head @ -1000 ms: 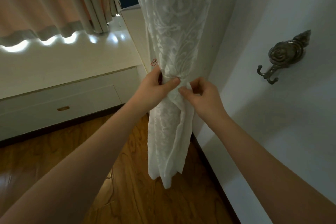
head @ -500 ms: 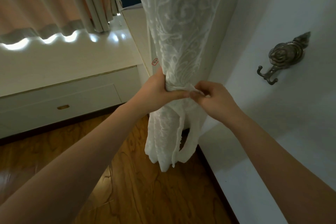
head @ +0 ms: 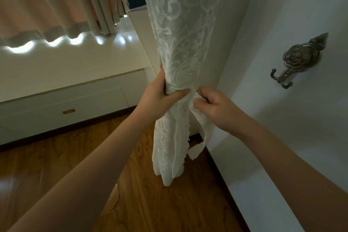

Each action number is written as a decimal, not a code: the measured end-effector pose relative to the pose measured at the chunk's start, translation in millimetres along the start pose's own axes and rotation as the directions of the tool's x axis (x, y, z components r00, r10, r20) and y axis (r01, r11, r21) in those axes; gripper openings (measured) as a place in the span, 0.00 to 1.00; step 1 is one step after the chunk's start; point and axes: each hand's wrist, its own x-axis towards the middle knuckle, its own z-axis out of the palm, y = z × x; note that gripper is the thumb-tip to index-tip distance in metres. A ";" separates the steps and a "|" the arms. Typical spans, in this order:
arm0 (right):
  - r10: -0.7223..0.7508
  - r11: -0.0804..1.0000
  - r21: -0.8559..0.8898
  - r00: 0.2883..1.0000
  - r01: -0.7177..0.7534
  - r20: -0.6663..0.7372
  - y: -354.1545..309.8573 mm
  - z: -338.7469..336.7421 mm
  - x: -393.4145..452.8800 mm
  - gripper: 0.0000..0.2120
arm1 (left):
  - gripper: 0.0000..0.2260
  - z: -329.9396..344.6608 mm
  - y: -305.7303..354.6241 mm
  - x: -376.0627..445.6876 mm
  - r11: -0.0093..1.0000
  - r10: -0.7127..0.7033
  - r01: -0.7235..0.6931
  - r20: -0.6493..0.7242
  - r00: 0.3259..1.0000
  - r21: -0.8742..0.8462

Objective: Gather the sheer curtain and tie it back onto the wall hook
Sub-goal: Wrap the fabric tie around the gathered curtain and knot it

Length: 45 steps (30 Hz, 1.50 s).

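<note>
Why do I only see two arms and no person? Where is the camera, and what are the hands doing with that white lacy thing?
The camera sits on the person's head and looks forward and down, so you see only their own arms, just as they would. There is one picture, from that head camera.

The white lacy thing is a sheer curtain, bunched into one bundle. The left hand grips the bundle around its narrow part. The right hand pinches a white fabric strip beside the bundle; the strip hangs down in a loop.

On the wall to the right is a metal hook shaped like a rose. Nothing hangs on it yet.

Below is a wooden floor, and on the left a white cabinet with a drawer.
</note>
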 end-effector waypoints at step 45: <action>-0.079 0.981 -0.192 0.883 -0.012 -0.462 12.3 20.8 21.0 0.26 | 0.09 42.6 -10.5 -60.1 0.807 -0.497 0.377 -0.179 0.849 -0.454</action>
